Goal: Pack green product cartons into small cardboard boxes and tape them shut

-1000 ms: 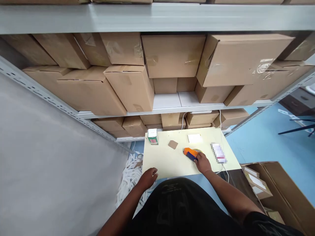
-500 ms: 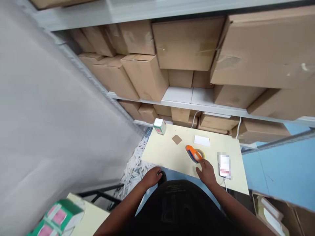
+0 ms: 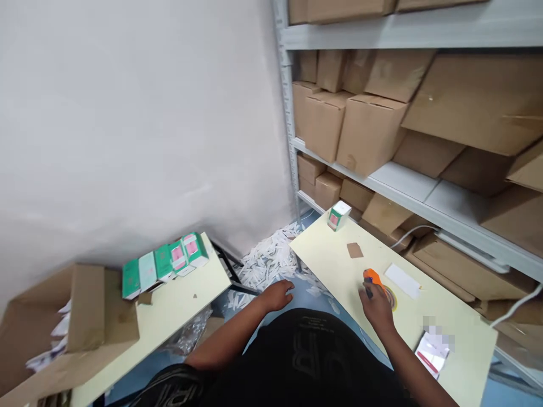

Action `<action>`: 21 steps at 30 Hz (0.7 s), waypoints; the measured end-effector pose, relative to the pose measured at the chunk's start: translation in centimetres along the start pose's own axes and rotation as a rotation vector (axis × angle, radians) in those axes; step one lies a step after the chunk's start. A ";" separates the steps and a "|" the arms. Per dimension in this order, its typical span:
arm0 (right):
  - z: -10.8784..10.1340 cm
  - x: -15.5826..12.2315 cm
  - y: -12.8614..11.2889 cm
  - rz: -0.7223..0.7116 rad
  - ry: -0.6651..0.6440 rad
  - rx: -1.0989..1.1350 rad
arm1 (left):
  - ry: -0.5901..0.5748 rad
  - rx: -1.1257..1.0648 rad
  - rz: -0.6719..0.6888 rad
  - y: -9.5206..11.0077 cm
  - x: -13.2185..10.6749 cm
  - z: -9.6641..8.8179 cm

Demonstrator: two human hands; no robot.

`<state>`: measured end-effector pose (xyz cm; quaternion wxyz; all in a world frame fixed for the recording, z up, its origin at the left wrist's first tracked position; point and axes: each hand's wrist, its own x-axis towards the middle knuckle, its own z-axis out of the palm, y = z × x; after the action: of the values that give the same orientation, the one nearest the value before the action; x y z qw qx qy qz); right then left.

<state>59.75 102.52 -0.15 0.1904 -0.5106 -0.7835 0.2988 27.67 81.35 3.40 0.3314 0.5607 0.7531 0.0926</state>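
Note:
An orange and blue tape dispenser point(image 3: 379, 280) with a yellow-edged roll lies on the pale right-hand table point(image 3: 335, 265). My right hand point(image 3: 376, 308) is closed on its near side, hiding part of it. Over the floor, left of that table, my left hand point(image 3: 278, 295) hangs with fingers loosely bent and apart, holding nothing. Beyond the dispenser are a small brown cardboard piece point(image 3: 354, 250) and a white rectangular card point(image 3: 403, 281). At the table's far corner stands a green and white box point(image 3: 338, 216). A phone point(image 3: 432, 351), partly blurred, rests nearer me.
On the left table point(image 3: 186, 302) stand several green boxes point(image 3: 163, 261) in a row, beside an open carton point(image 3: 87, 311). White paper strips point(image 3: 271, 254) cover the floor between the tables. Metal shelving point(image 3: 292, 141) with brown cartons point(image 3: 369, 135) rises behind the right table.
The view has swung left, bringing the left table's green boxes and carton into sight. My right hand has moved from the dispenser's near end to its side and closed on it.

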 end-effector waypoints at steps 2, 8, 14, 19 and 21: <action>0.9 0.5 -1.6 -0.022 -0.030 0.023 | 0.039 -0.032 -0.017 -1.2 -1.8 0.4; 5.1 -1.0 -6.3 -0.002 -0.103 0.017 | 0.140 -0.134 -0.062 -6.7 -8.5 1.4; 10.0 -4.3 -12.8 -0.047 -0.216 -0.002 | 0.269 -0.251 -0.165 -13.1 -16.5 0.6; 15.0 -5.5 -18.5 -0.107 -0.280 0.026 | 0.378 -0.334 -0.234 -17.2 -22.6 0.0; 16.7 -5.6 -20.9 -0.153 -0.316 0.028 | 0.426 -0.399 -0.280 -18.1 -24.5 -0.2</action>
<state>37.63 86.53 1.21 0.0941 -0.3934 -0.8360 0.3709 17.08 52.77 3.97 0.2793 0.3438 0.8423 0.3070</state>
